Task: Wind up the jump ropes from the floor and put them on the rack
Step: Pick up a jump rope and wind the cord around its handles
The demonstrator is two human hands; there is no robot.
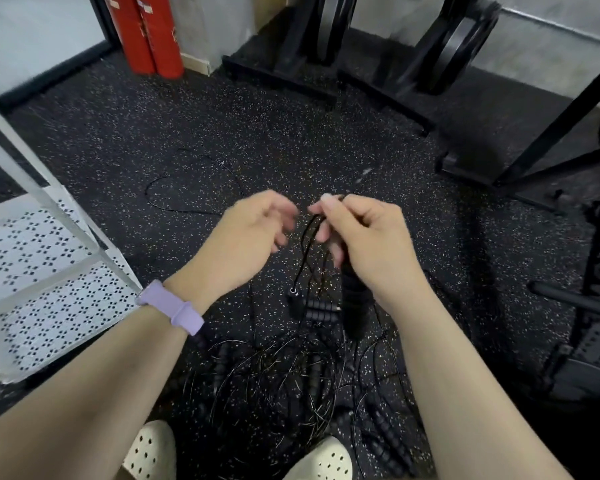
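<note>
Jump rope handle (352, 299), black and ribbed, hangs from the right hand (364, 237), whose fingers curl round it and pinch the thin cord (307, 244) at the top. The left hand (253, 233) hovers just beside, blurred, fingers loosely curled, holding nothing. More ropes (291, 375) lie tangled on the speckled floor (153, 133) below, near the white rack (49, 258).

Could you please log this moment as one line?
right hand: grips jump rope handle | left hand: curled, blurred | rope pile: floor | white rack: left
</note>
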